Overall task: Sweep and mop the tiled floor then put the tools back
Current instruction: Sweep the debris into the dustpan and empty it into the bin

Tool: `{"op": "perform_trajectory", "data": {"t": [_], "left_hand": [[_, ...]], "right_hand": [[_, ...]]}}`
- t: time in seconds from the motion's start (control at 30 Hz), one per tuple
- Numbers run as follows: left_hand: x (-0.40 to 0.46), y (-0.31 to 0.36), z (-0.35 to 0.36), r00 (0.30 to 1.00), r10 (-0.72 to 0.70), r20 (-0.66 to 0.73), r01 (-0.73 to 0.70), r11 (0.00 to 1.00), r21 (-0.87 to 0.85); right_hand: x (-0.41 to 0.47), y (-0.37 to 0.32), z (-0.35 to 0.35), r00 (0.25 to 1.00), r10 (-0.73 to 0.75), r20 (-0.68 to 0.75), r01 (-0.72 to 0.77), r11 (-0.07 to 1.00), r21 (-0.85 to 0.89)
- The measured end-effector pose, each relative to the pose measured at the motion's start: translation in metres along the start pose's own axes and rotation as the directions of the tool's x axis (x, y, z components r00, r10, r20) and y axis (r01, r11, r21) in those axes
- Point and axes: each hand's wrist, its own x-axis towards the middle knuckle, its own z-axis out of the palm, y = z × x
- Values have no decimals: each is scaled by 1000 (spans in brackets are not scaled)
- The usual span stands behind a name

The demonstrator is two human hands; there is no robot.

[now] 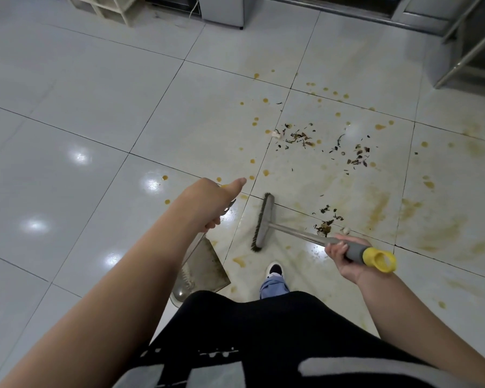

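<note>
I'm looking at the broom (297,233), which is lying low over the tiled floor (95,107) with its brush head (262,224) down on a stained tile just ahead of my shoe (275,268). Its long axis is running from the head, toward the middle of the floor, back and rightward to the grey-and-yellow grip, where my right hand (345,257) is wrapping its fingers around the shaft. The bristle line is standing crosswise to that shaft.

The nearer debris pile (326,222) of dark leaf scraps is sitting just behind the head, on the right-hand side of the shaft, near my right hand. A wider scatter (319,141) is lying further off toward the far wall, with amber droplets and smears around it. So I'm judging that the head needs to be lifted over to the far side of the scraps and drawn back toward the dustpan (205,264).

That dustpan is hanging on my left, its tray just beside my leg, and my left hand (213,203) is gripping its handle with the thumb stretched forward. The right hand is nearer the litter.

I'm finding no brand, label or legible writing anywhere.
</note>
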Motion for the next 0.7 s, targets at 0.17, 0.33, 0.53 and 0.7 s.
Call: {"op": "perform_trajectory", "data": {"t": [0.17,0.33,0.53,0.7], "left_hand": [[0,8,6,1000,8,12,-8,1000,-9],[4,13,3,998,-27,53,28,999,-15],[13,19,-20,995,-78,54,84,990,-109],[18,36,-63,992,-96,-79,82,984,-158]], "right_hand": [[4,-7,-18,997,-80,6,79,995,58],[0,-19,-35,996,-87,19,84,990,110],[-5,-34,-28,995,91,-50,-101,963,-249],[-8,-66,10,998,43,46,-37,993,-115]]}}
